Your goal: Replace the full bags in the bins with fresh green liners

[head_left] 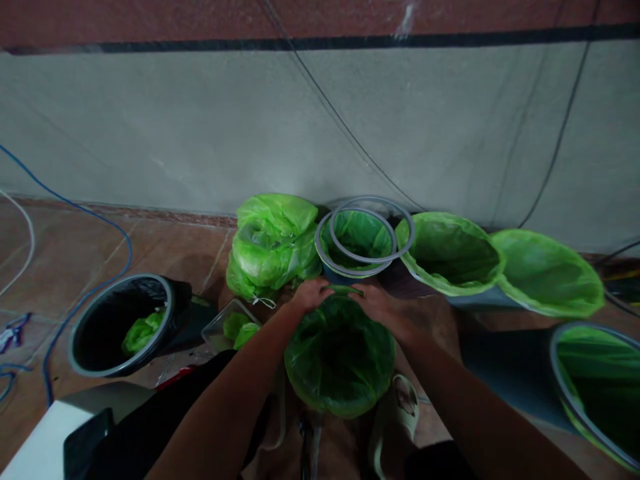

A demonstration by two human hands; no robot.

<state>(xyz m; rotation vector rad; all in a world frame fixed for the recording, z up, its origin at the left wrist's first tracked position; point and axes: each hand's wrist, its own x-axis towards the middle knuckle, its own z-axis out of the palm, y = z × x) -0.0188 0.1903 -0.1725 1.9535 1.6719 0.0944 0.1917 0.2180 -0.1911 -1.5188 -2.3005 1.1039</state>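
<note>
Both left hand [309, 295] and right hand [374, 302], equally near, are pinching the far rim of a green liner [340, 393]; its mouth is gaping nearside of their fingers, short of the far edge of the floor [195, 241].

Green liner [340, 397]; grey ring [412, 232]; sandal [408, 421] perhaps cream.

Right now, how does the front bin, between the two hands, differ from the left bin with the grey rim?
The front bin has a green liner; the left bin has a black liner. The green liner covers the front bin's rim, but the left bin's grey rim shows. The left bin holds crumpled green plastic; the front bin's inside is too dark to tell. Both are lined and open at the top.
</note>
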